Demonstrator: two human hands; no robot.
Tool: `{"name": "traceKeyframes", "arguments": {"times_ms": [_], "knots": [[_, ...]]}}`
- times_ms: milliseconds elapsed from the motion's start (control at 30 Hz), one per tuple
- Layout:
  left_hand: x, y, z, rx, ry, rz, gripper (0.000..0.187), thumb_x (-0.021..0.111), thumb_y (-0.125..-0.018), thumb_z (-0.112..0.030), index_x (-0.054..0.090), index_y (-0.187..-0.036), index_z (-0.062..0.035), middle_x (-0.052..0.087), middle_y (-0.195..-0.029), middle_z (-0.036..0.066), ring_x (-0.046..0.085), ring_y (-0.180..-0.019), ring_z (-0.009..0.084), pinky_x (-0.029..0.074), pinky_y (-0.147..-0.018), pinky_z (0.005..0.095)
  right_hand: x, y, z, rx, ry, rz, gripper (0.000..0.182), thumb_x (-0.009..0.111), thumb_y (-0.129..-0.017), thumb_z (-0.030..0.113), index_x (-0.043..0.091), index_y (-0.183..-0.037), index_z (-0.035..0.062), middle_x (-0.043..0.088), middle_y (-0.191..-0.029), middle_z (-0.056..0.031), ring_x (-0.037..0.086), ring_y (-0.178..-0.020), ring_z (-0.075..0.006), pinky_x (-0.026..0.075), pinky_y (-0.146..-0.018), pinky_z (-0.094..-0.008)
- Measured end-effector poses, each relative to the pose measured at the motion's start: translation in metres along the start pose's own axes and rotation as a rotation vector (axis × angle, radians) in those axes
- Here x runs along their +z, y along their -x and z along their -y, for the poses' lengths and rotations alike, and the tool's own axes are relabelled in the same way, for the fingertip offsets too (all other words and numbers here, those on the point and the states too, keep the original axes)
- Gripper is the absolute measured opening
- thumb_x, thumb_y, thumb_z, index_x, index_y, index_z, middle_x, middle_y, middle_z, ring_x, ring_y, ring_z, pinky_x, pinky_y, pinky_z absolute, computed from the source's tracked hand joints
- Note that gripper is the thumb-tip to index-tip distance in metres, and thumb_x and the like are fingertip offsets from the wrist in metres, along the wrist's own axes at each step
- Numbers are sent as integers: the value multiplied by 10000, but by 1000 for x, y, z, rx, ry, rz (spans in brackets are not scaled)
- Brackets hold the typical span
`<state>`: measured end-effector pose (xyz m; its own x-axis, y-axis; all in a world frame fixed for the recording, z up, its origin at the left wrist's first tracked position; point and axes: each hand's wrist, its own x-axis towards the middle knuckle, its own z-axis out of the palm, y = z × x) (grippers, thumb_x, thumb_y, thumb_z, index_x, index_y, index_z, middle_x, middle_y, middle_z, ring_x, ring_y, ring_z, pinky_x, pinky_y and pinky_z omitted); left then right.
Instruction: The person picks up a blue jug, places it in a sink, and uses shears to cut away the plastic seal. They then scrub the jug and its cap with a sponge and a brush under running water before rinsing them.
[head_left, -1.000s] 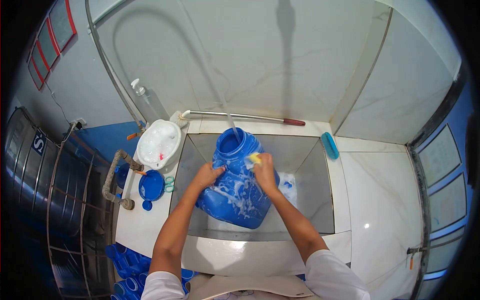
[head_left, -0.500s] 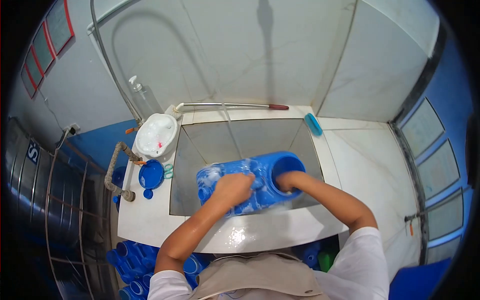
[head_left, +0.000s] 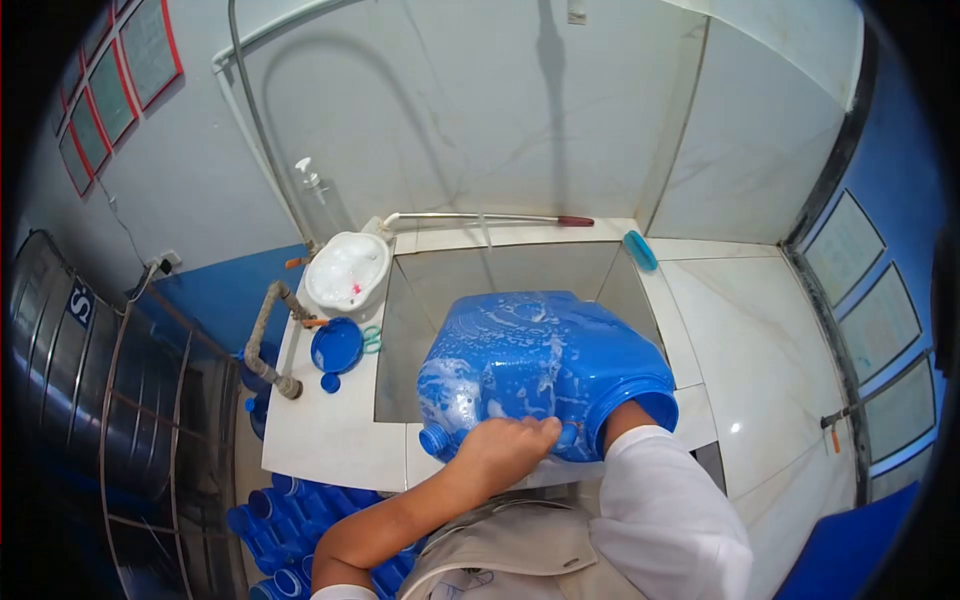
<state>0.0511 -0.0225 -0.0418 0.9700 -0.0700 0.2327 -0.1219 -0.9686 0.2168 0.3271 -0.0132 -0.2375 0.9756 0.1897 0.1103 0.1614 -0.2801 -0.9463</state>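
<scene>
A large blue water container [head_left: 530, 350], streaked with white suds, lies on its side over the basin's front part, its wide round mouth facing right and toward me. My left hand [head_left: 510, 450] is closed round the handle on its near side. Through the wide mouth goes my right hand [head_left: 628, 418]; only the wrist shows, and its fingers are hidden inside the container. A small blue spout [head_left: 434, 440] sticks out at the container's lower left.
Left of the basin [head_left: 405, 305] are a white tub of suds [head_left: 347, 270], a round blue lid [head_left: 337, 345], green scissors [head_left: 372, 340] and a pipe [head_left: 262, 330]. Behind lie a red-handled rod [head_left: 575, 221] and teal brush [head_left: 640, 250]. Blue containers [head_left: 290, 520] stand below.
The container has come up and toward me and turned, showing more of its broad suds-covered side. My right arm has gone deeper into its mouth. My left hand keeps hold of the handle.
</scene>
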Motion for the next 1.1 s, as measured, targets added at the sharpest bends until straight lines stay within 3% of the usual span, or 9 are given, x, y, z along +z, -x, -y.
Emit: {"name": "traceKeyframes", "arguments": {"times_ms": [67,167,300,400,500,600,800,1033,1100], "knots": [[-6,1,0,-1,20,-15,131,498,-779,-110,520,-901,-68,603,-639,119,623,-551,292,483,-437,391,6,32,45,-393,137,-75,77,589,-575,116,517,-550,117,433,-571,-61,371,-493,-167,266,-457,-329],[-7,5,-2,-47,-28,94,126,511,-774,-125,518,-888,-71,604,-640,117,626,-566,297,488,-448,405,11,80,71,-712,207,129,65,591,-584,120,527,-575,112,444,-603,-66,384,-526,-176,279,-479,-334],[-10,-5,10,-86,-42,128,121,511,-773,-125,523,-878,-67,623,-660,133,629,-578,314,495,-474,426,3,43,43,-562,182,199,57,593,-595,125,541,-608,105,459,-646,-72,401,-570,-187,297,-509,-339],[-6,-14,12,-65,-25,87,111,513,-771,-119,529,-863,-59,624,-655,138,626,-570,317,492,-471,428,-37,44,89,-582,169,250,60,595,-604,129,551,-633,100,471,-679,-77,414,-602,-195,311,-532,-343],[-1,-17,17,-77,-44,79,107,518,-765,-111,532,-849,-47,618,-640,139,623,-567,323,490,-470,427,-55,23,104,-579,584,620,69,596,-613,133,561,-658,95,482,-711,-81,427,-635,-203,324,-555,-348],[-2,-26,23,-75,-15,103,132,513,-779,-92,530,-876,-3,616,-639,159,637,-596,313,501,-487,426,-48,1,48,-306,927,1024,82,598,-622,137,571,-683,90,493,-743,-86,440,-668,-212,337,-577,-352],[-1,-3,14,-26,59,15,152,483,-807,-87,533,-936,-25,611,-633,140,629,-567,310,493,-463,414,-9,14,16,-309,685,891,115,601,-639,145,592,-733,80,516,-808,-95,466,-733,-228,364,-622,-360],[2,6,16,3,-51,-57,160,534,-754,-119,561,-901,-61,584,-577,88,615,-499,235,475,-405,356,20,7,0,-416,998,986,158,605,-660,155,615,-791,68,542,-884,-106,497,-809,-247,395,-675,-370],[7,1,18,27,-101,-169,135,530,-755,-107,559,-883,-74,580,-568,78,615,-494,234,480,-414,348,15,9,0,-487,1136,1017,171,606,-665,157,622,-808,64,550,-905,-109,505,-831,-253,404,-690,-373]]}}
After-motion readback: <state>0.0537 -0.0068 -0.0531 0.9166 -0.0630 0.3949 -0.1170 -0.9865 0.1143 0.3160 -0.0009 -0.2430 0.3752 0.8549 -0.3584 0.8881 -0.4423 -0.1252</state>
